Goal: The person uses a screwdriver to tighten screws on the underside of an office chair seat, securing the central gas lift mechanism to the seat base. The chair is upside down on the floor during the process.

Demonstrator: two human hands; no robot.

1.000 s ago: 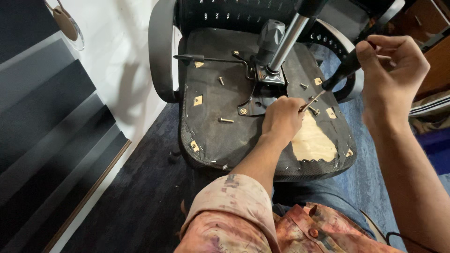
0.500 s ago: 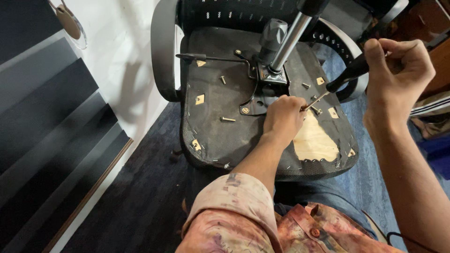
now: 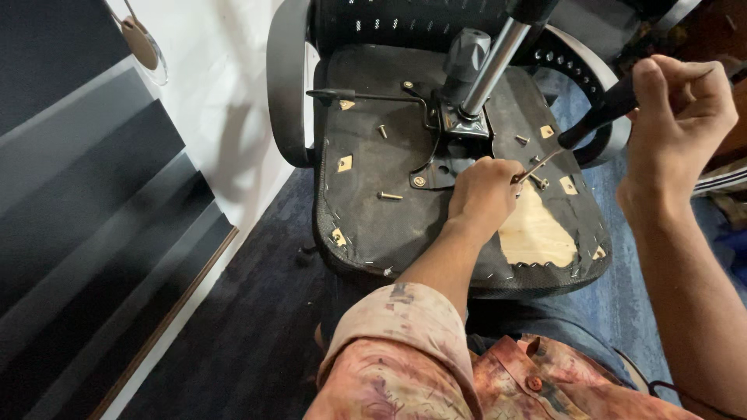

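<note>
Nearest the camera: a rolled sleeve [image 3: 393, 350] of blotchy pink and rust fabric, with a buttoned shirt front just right of it. The left forearm runs up from the sleeve to the overturned chair seat.

Left hand [image 3: 482, 194] rests on the underside of the seat [image 3: 389, 225], fingers curled together near the tip of a screwdriver [image 3: 580, 132]. Fingertips pinch at something small by the tip; too small to tell what it is.

Right hand [image 3: 677, 109] is raised at the right edge, fist clamped around the black handle of the screwdriver. The shaft slants down and left from the fist to a screw [image 3: 538, 183] standing on the seat, just beside the left hand's fingers.

The seat underside is black fabric stapled around the rim, with a torn patch showing bare pale wood [image 3: 537, 233] directly right of the left wrist. Loose screws lie on the fabric: one [image 3: 391, 196] left of the left hand, another [image 3: 382, 131] farther up. Small brass-coloured plates sit near the seat's corners.

Beyond the hands: a black metal mechanism plate [image 3: 459, 128] holds a chrome gas cylinder [image 3: 498, 58] rising toward the top edge. A thin lever [image 3: 366, 96] runs left from the plate. Curved grey armrest [image 3: 284, 85] on the left, a second one behind the screwdriver.

Farthest: perforated black chair back [image 3: 405, 19] across the top. Dark carpet below left, white wall beyond.
</note>
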